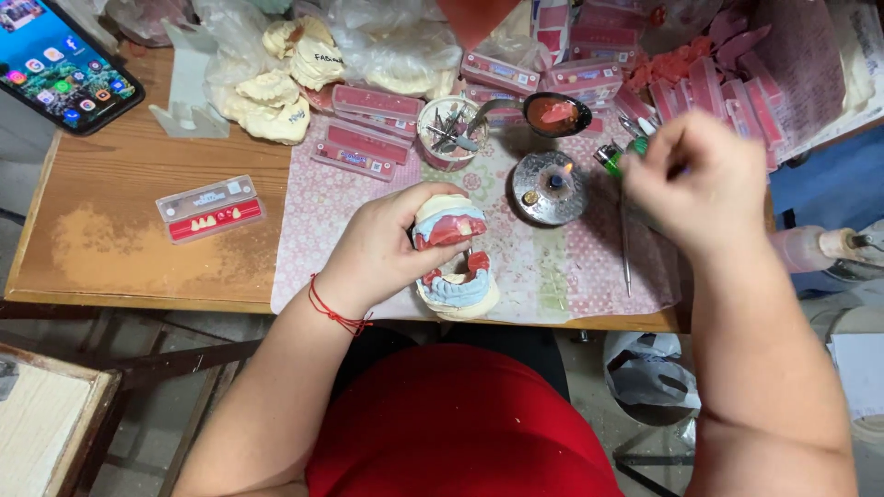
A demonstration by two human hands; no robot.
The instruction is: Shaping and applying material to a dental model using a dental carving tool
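At the centre of the frame, the left hand (382,248) wraps around a hinged dental model (454,258), its fingers curled closed on the upper half, where pink wax sits on a pale blue and cream cast; the lower half rests just above the near edge of the desk (138,239). A red string bracelet (336,313) circles that wrist. Right of centre, the right hand (695,189) is blurred, fingers pinched together on a thin metal instrument (625,244) that hangs down over the patterned pink mat (552,267). Between the two hands, slightly higher, a small round metal burner (548,187) shows a little flame. Above it lies a spoon (551,113) holding melted pink wax, and to its left a clear cup (451,133) of metal tools. Toward the left of the desk lies a small clear card of artificial teeth (211,208). Upper left of the frame, a smartphone (64,64) lies with its screen lit, near a heap of plaster casts (281,78). Pink boxes (373,129) crowd the top.
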